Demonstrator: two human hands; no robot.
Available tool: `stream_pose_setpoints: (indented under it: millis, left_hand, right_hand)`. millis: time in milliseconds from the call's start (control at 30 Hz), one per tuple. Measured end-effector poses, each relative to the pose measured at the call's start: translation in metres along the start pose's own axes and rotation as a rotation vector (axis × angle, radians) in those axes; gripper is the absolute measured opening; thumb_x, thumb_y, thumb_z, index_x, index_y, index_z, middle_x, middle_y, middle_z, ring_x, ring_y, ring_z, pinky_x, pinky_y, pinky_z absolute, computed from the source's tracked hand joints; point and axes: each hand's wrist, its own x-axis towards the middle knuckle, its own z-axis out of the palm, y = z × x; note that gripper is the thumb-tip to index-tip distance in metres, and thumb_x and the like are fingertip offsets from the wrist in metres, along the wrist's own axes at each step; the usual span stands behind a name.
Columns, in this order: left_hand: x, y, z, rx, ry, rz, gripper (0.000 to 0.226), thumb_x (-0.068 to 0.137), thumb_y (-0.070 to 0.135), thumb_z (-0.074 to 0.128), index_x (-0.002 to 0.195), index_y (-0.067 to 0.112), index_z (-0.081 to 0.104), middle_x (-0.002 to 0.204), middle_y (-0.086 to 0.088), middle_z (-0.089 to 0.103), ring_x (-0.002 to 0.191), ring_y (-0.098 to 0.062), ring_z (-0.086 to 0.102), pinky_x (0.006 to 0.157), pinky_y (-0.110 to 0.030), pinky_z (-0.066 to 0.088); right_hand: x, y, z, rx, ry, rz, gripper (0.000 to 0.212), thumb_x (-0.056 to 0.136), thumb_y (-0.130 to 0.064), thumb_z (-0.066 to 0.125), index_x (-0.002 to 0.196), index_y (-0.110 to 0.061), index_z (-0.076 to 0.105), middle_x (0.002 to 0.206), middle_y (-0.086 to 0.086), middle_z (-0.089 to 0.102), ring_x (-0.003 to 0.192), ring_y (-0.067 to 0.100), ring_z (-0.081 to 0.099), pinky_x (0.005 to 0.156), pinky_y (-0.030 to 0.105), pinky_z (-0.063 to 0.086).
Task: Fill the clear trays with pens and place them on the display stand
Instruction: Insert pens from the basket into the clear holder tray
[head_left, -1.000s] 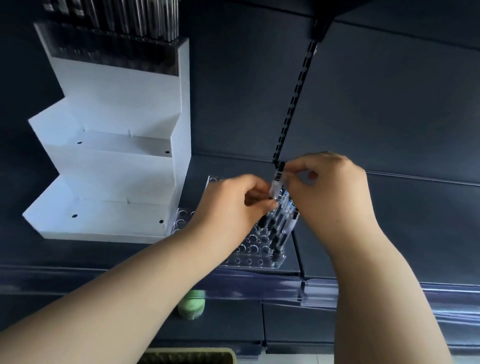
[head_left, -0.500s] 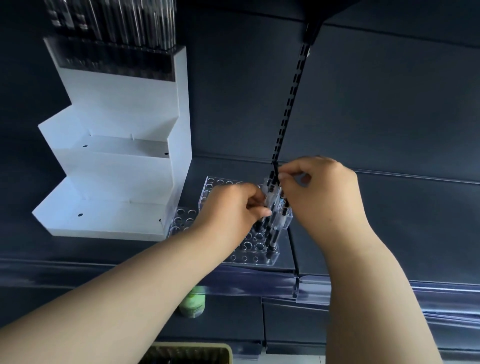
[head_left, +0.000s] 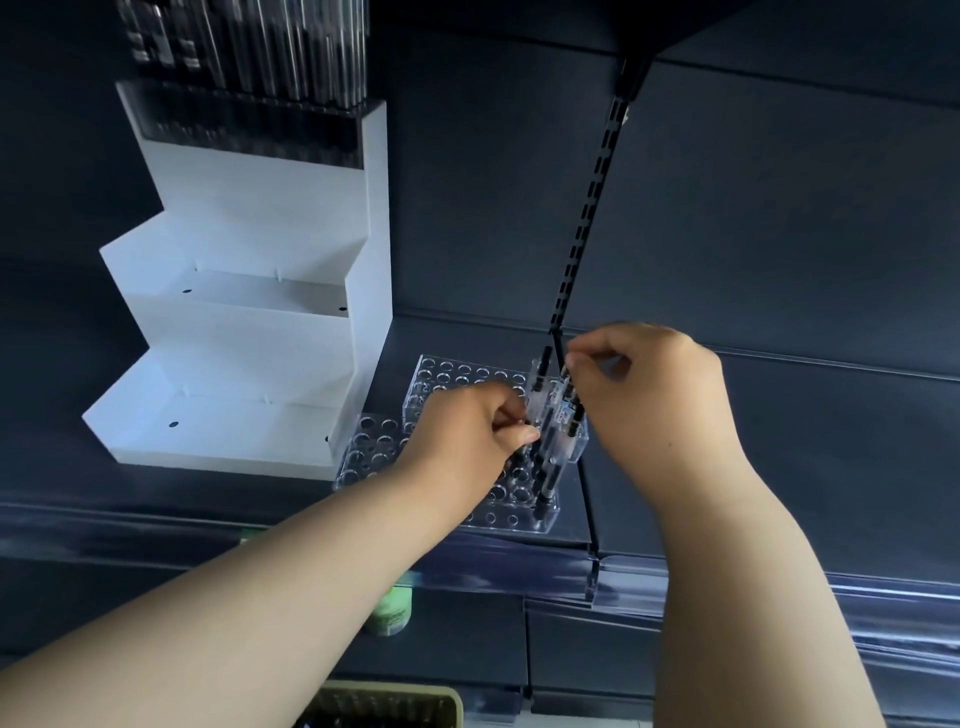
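Observation:
Two clear trays with round holes sit on the dark shelf, a near one (head_left: 514, 512) and a far one (head_left: 457, 371) behind it. Several clear-and-black pens (head_left: 543, 467) stand in their right-hand holes. My left hand (head_left: 467, 431) pinches a pen's barrel over the near tray. My right hand (head_left: 649, 395) pinches the top of a pen (head_left: 570, 387) at the far tray's right end. The white stepped display stand (head_left: 249, 353) is to the left; its top tier holds a tray of pens (head_left: 249, 57), and its two lower steps are bare.
A slotted black upright (head_left: 587, 208) runs up the back wall behind the trays. A green bottle (head_left: 392, 608) sits on the shelf below, and a yellow-green basket (head_left: 384, 706) is at the bottom edge. Clear price strips line the shelf front.
Both hands have come down with the pens toward the tray holes. The view has shifted, so the stand and trays sit further right in the picture.

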Motion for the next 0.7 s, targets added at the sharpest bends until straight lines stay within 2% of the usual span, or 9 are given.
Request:
stream_pose_setpoints:
  millis: [167,267,333,433,500,600,700]
  left_hand:
    - [-0.001,-0.002,0.000,-0.005,-0.016,0.017,0.017,0.077,0.023,0.076,0.078,0.030,0.059,0.075,0.013,0.064,0.070,-0.002,0.060,0.065,-0.012,0.046]
    - [-0.004,-0.005,-0.008,0.050,-0.003,0.008,0.022,0.080,0.025,0.073,0.100,0.024,0.064,0.081,0.015,0.059,0.074,-0.001,0.057,0.067,-0.009,0.043]
    - [-0.012,-0.007,-0.020,0.181,0.025,0.070,0.027,0.083,0.028,0.069,0.110,0.023,0.063,0.088,0.015,0.059,0.080,-0.004,0.057,0.071,-0.014,0.045]
    - [-0.035,-0.010,-0.046,0.386,0.077,0.224,0.034,0.088,0.027,0.062,0.120,0.020,0.059,0.107,0.002,0.063,0.099,-0.017,0.059,0.082,-0.030,0.049]
    - [-0.048,-0.011,-0.059,0.530,0.096,0.310,0.036,0.089,0.026,0.059,0.123,0.017,0.058,0.111,-0.003,0.062,0.105,-0.023,0.056,0.081,-0.036,0.050]
    - [-0.081,-0.021,-0.087,0.698,0.084,0.373,0.034,0.087,0.023,0.060,0.119,0.011,0.060,0.106,-0.008,0.063,0.102,-0.030,0.056,0.078,-0.039,0.050]
    - [-0.121,-0.040,-0.107,0.793,0.043,0.323,0.034,0.087,0.025,0.061,0.118,0.011,0.060,0.107,-0.007,0.064,0.101,-0.030,0.056,0.081,-0.040,0.049]
  right_hand:
    - [0.000,-0.006,-0.001,0.002,-0.003,-0.014,0.014,0.086,-0.016,0.060,0.091,-0.020,0.072,0.090,-0.004,0.066,0.095,0.019,0.056,0.076,0.024,0.044]
    - [-0.003,-0.013,-0.001,-0.015,0.002,-0.045,0.014,0.086,-0.018,0.060,0.095,-0.020,0.071,0.091,-0.003,0.066,0.096,0.020,0.056,0.077,0.024,0.042]
    - [-0.008,-0.018,-0.003,-0.028,0.034,-0.073,0.015,0.086,-0.018,0.060,0.097,-0.019,0.071,0.091,-0.002,0.066,0.096,0.022,0.055,0.078,0.025,0.042]
    - [-0.022,-0.027,-0.002,-0.057,0.077,-0.110,0.018,0.087,-0.016,0.059,0.101,-0.017,0.070,0.092,-0.001,0.065,0.096,0.023,0.053,0.075,0.022,0.035]
    - [-0.033,-0.029,0.003,-0.090,0.090,-0.135,0.020,0.087,-0.014,0.059,0.103,-0.016,0.070,0.095,0.001,0.066,0.097,0.024,0.052,0.075,0.021,0.032]
    - [-0.067,-0.043,0.017,-0.113,0.003,-0.201,0.020,0.085,-0.010,0.062,0.104,-0.011,0.070,0.098,0.006,0.067,0.099,0.028,0.053,0.079,0.028,0.040]
    - [-0.097,-0.051,0.034,-0.130,-0.172,-0.205,0.024,0.087,-0.014,0.061,0.110,-0.012,0.067,0.105,0.007,0.066,0.106,0.026,0.051,0.087,0.032,0.042]
